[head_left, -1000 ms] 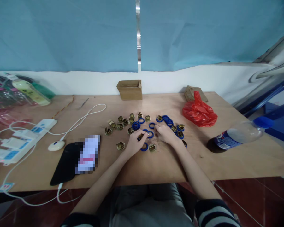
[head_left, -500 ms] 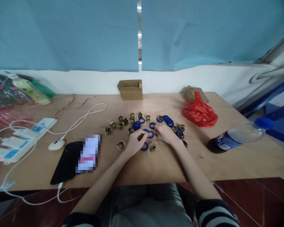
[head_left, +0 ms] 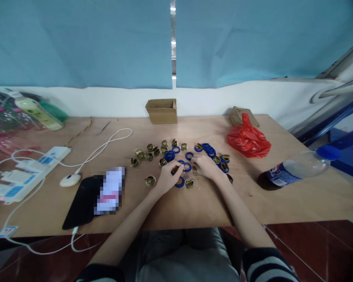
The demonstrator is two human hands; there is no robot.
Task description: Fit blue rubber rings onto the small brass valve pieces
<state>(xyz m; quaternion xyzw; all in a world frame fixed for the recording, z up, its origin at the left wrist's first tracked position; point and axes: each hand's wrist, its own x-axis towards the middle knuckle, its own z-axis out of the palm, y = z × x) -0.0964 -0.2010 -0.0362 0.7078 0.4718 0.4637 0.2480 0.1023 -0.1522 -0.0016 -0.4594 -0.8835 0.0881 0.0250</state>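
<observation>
My left hand (head_left: 167, 178) is closed in a pinch on a brass-coloured metal fitting (head_left: 174, 170), partly covered by the fingers. Opposite it, my right hand (head_left: 206, 166) has its fingers pressed together at the wooden tabletop, and what lies between them is hidden. Blue rings (head_left: 187, 167) lie between the two hands. A blue ring (head_left: 179, 182) and a loose brass fitting (head_left: 189, 183) lie just below the fingers. Several more brass fittings (head_left: 149, 156) are spread to the left, while stacked blue rings (head_left: 209, 149) and fittings seated in blue rings (head_left: 224, 158) lie to the right.
A cardboard box (head_left: 162, 112) stands at the back. On the right are a red plastic bag (head_left: 248, 141) and a tilted cola bottle (head_left: 294, 169). To the left lie a phone (head_left: 110, 192), a black device (head_left: 81, 201), a white mouse-like object (head_left: 70, 180) and a power strip (head_left: 32, 174).
My right hand has shifted very slightly to the left. My left hand stays on the brass fitting, and the things on the table lie as before.
</observation>
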